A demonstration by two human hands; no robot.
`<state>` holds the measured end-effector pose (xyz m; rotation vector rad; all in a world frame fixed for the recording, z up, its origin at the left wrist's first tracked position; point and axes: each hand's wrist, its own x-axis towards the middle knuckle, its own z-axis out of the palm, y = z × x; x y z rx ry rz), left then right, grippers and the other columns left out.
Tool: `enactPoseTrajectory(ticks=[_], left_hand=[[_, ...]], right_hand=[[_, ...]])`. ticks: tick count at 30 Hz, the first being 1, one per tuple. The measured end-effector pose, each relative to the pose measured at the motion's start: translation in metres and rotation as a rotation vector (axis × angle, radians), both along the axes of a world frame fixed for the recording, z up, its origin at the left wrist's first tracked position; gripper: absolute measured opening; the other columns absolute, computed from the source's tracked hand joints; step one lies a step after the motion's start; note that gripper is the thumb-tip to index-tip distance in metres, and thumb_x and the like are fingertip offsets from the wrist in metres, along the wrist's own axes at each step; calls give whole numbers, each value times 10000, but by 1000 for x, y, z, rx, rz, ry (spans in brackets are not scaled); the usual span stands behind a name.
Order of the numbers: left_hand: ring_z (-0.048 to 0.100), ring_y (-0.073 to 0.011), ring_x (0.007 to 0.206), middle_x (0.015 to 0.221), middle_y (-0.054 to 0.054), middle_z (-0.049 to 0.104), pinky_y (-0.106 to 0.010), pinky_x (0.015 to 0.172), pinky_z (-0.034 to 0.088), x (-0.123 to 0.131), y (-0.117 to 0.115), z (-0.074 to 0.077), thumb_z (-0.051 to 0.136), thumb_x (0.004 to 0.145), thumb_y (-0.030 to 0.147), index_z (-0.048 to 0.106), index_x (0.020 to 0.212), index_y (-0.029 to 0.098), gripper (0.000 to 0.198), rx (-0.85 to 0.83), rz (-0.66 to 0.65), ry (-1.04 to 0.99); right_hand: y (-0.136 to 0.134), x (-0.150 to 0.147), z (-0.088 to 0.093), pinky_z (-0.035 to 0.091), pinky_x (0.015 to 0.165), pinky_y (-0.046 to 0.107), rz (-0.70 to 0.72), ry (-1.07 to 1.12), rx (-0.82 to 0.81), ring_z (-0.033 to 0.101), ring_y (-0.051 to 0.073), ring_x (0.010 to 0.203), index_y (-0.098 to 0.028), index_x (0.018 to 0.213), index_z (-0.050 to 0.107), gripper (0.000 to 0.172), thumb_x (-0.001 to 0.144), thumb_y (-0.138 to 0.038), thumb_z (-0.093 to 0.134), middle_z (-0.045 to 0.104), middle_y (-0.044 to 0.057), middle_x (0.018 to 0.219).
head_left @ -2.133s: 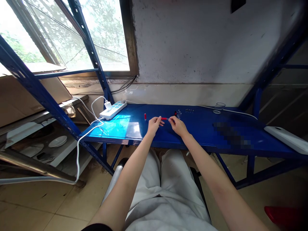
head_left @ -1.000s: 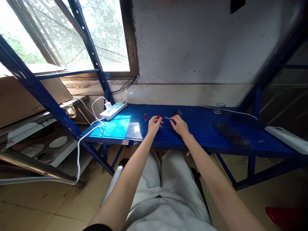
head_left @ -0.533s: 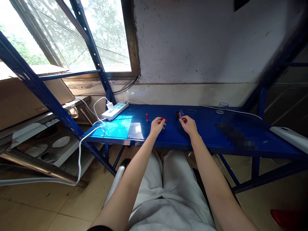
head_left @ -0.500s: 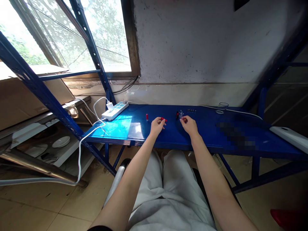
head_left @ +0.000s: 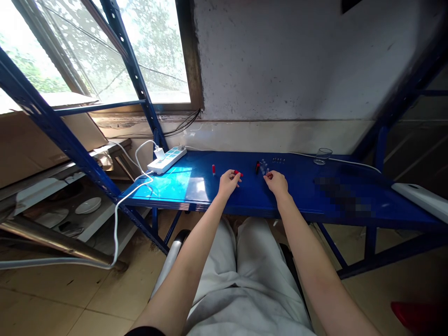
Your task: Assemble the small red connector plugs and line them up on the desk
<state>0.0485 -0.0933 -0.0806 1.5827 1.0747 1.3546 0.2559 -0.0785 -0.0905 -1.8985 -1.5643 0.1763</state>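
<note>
My left hand [head_left: 229, 183] is closed over the blue tabletop, its fingers pinching a small red cylindrical piece [head_left: 238, 173]. Just right of it, my right hand [head_left: 277, 182] has thumb and forefinger pressed together on a small clear piece [head_left: 268, 171]. Beside those fingertips lies a loose cluster of small clear plastic pieces [head_left: 263, 164]. A small black-and-red piece [head_left: 257, 167] touches or nearly touches the cluster's left side. Left of my left hand, a red cylinder with a pale lower end [head_left: 213, 170] stands upright. Several tiny pale pieces [head_left: 279, 160] form a row behind my right hand.
A white power strip [head_left: 167, 160] with a plugged-in cable occupies the blue table's [head_left: 245, 203] left end. A clear glass [head_left: 322, 156] stands at the back right. A white object [head_left: 420, 198] lies at the right edge. Blue metal posts frame both sides.
My right hand has drawn slightly away from the clear cluster, and a small clear piece now shows at its fingertips. My left hand stays in place with the red piece.
</note>
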Motion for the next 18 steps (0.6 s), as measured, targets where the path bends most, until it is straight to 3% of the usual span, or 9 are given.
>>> enactPoseTrajectory(ticks=[9, 14, 18], left_hand=[[566, -127, 550, 698, -56, 642, -261, 551, 456, 5, 1, 0, 521, 794, 432, 586, 832, 158, 284, 15, -41, 85], [585, -159, 599, 646, -48, 634, -273, 597, 439, 20, 11, 5, 544, 781, 385, 615, 800, 161, 236, 95, -63, 355], [575, -169, 601, 628, -39, 615, -262, 574, 416, 40, 25, 10, 520, 798, 374, 620, 857, 154, 249, 128, -4, 607]], right_hand=[[5, -3, 3, 352, 448, 265, -30, -48, -58, 574, 191, 618, -184, 796, 655, 182, 788, -325, 540, 657, 88, 760], [6, -4, 4, 362, 458, 260, -41, -57, -73, 588, 192, 639, -182, 797, 680, 193, 782, -325, 551, 673, 83, 768], [6, -4, 5, 380, 496, 245, -58, -68, -108, 606, 189, 689, -189, 836, 696, 229, 792, -352, 542, 678, 72, 753]])
